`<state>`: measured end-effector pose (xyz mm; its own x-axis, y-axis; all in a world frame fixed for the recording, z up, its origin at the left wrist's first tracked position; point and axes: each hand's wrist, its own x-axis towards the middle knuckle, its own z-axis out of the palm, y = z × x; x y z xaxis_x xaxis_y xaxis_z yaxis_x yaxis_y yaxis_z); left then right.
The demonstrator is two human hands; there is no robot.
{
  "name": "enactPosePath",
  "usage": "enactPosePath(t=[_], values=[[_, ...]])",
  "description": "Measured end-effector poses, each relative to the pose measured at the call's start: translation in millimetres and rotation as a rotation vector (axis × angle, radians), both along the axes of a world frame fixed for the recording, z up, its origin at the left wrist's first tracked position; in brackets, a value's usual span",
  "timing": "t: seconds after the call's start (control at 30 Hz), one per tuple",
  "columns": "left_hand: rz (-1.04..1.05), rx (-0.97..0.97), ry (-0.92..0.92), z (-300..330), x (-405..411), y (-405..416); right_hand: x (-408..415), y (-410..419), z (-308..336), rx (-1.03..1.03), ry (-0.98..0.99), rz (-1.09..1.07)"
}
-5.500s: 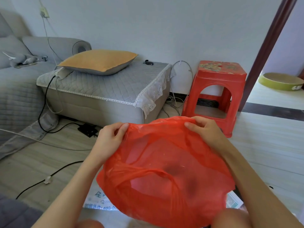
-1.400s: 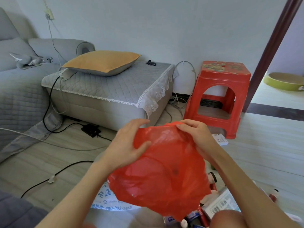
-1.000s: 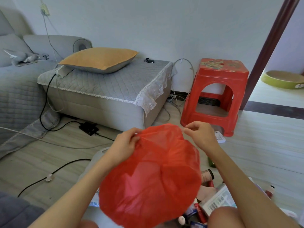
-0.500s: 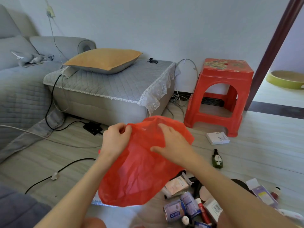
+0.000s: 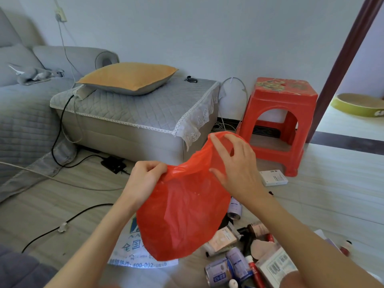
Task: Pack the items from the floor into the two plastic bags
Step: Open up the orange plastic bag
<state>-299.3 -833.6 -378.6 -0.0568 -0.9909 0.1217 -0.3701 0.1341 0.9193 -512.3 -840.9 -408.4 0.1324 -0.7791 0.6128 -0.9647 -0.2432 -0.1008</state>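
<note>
Red plastic bag (image 5: 182,215): held in the air above the floor, between both hands, hanging limp and crumpled.
Left hand (image 5: 143,181): clenched on the bag's upper left edge, the film pinched between thumb and fingers.
Right hand (image 5: 236,169): laid against the bag's upper right part, fingers spread and curled into the film near its top edge.
White printed bag (image 5: 135,254): laid flat on the floor, partly hidden below the red bag.
Floor items (image 5: 239,258): cans, tubes and small boxes clustered at lower right, beside the white bag.
White box (image 5: 273,178): lying on the floor just in front of the red plastic stool (image 5: 278,123).
Orange cushion (image 5: 128,77): resting on the grey quilted ottoman (image 5: 133,115).
</note>
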Motion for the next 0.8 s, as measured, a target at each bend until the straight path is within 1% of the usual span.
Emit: enactPosePath(t=[0.07,0.13,0.2,0.27,0.33,0.4,0.43,0.47,0.5,0.53,0.57,0.63,0.7,0.73,0.8], values=[[-0.066,0.024,-0.003,2,-1,1,1,-3,1,-0.048,-0.002,-0.045],[-0.101,0.031,-0.014,0,1,0,1,-4,1,-0.084,-0.081,-0.037],[-0.099,0.041,-0.009,-3,5,-5,-2,-7,-1,-0.071,-0.179,0.001],[-0.070,0.050,0.027,-8,10,-10,-3,-5,0,0.043,-0.317,0.063],[-0.034,0.055,0.054,-13,15,-14,-2,-1,4,0.238,-0.445,0.091],[0.019,0.048,0.008,-17,17,-18,-1,1,8,0.369,-0.537,0.089],[0.062,0.013,-0.076,-21,18,-20,-1,2,10,0.433,-0.603,0.103],[0.134,-0.053,-0.236,-25,20,-22,-1,2,11,0.508,-0.702,0.129],[0.230,-0.141,-0.431,-27,21,-23,-1,4,13,0.588,-0.837,0.157],[0.290,-0.242,-0.580,-27,22,-22,-2,5,14,0.654,-0.980,0.176],[0.277,-0.343,-0.642,-27,21,-19,-3,5,14,0.688,-1.102,0.189],[0.055,-0.535,-0.616,-22,14,-13,-5,5,16,0.699,-1.267,0.227],[-0.213,-0.658,-0.617,-17,-3,-8,-4,5,18,0.700,-1.358,0.272],[-0.317,-0.668,-0.621,-17,-13,-6,-2,5,19,0.700,-1.375,0.288],[-0.422,-0.614,-0.594,-21,-30,-6,3,7,21,0.690,-1.395,0.323]])
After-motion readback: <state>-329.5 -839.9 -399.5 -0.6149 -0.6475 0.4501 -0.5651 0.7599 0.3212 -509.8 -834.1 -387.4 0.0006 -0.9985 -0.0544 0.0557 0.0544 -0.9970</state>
